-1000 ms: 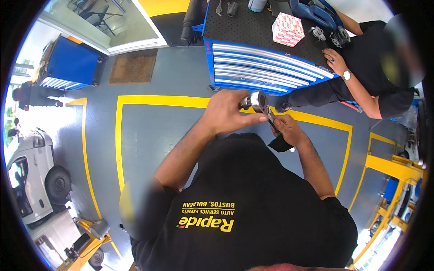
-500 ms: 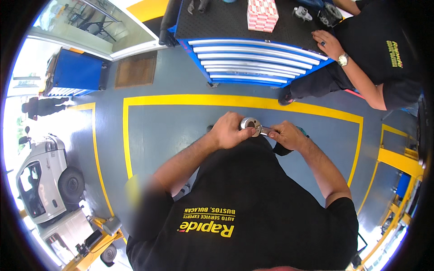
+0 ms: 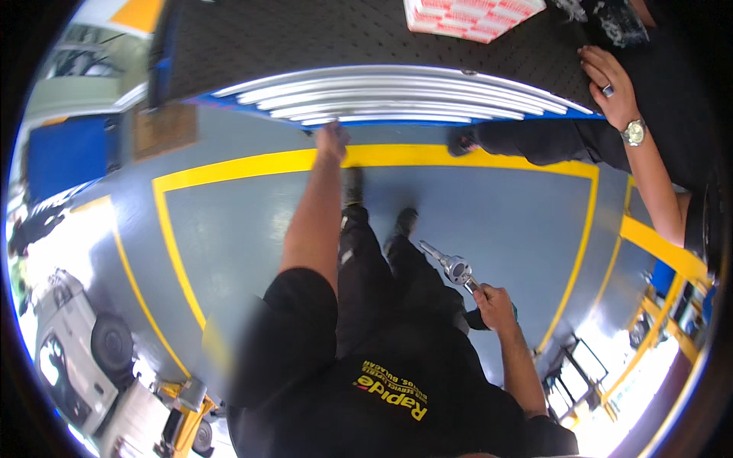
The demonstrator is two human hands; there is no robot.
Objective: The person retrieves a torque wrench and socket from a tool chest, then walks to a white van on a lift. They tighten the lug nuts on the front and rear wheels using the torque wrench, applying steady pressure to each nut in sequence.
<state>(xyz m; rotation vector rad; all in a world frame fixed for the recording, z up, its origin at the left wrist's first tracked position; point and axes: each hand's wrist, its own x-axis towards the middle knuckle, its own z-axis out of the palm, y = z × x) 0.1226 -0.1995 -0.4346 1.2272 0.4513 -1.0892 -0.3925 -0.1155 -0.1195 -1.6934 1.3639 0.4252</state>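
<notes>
My right hand (image 3: 498, 307) is wrapped round the handle of a silver ratchet wrench (image 3: 458, 269), held in front of my right leg. Its round head faces up, and a slim metal piece points away from it, up and to the left. My left hand (image 3: 332, 142) reaches far forward, in front of the drawers of a blue tool cabinet (image 3: 389, 98). Motion smears its fingers, so whether they touch a drawer or hold anything cannot be made out. Something dark with a teal edge (image 3: 479, 319) shows beside my right hand.
A red and white box (image 3: 469, 17) stands on the cabinet's black top (image 3: 305, 49). At the right, a co-worker's hand (image 3: 615, 88) rests at the top's edge, one shoe near the yellow floor line (image 3: 397, 155). A yellow lift frame (image 3: 664, 248) stands farther right; a white vehicle (image 3: 72, 336) is at left.
My left hand has let go of the ratchet wrench and stretched forward to the cabinet. My right hand keeps the wrench, now lower. The view has moved nearer the cabinet.
</notes>
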